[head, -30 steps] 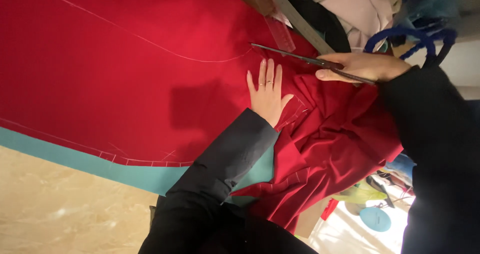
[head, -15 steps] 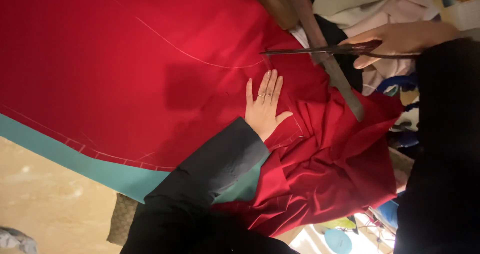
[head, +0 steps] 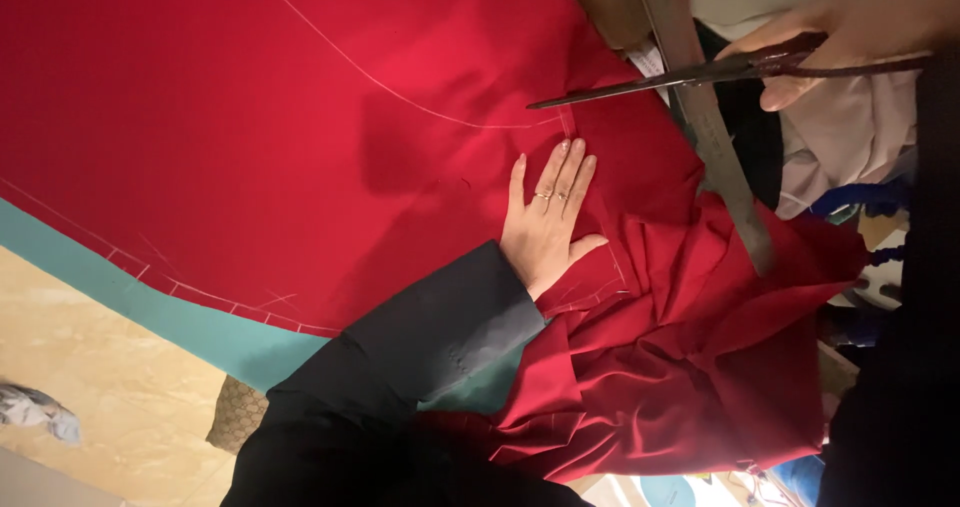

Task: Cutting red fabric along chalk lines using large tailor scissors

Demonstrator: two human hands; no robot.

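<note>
A large red cloth (head: 250, 137) with white chalk lines lies spread over a teal table surface (head: 200, 332). My left hand (head: 548, 222) lies flat on the cloth, fingers together, with rings on two fingers. My right hand (head: 850, 32) grips the handles of dark metal scissors (head: 650, 79), whose blades point left along a chalk line at the cloth's edge, just above my left fingertips. The right part of the cloth hangs bunched in folds (head: 700, 367) off the table.
A long grey ruler (head: 715, 137) lies slanting across the cloth's right edge. Pale fabric (head: 840, 157) and blue items (head: 860, 199) sit at the right. A beige tiled floor (head: 110, 407) shows at lower left, with a crumpled grey scrap (head: 40, 412) on it.
The view has shifted, so everything sits lower in the frame. My right hand with the scissors stays at the chalk line at the cloth's edge. My left hand stays flat on the cloth.
</note>
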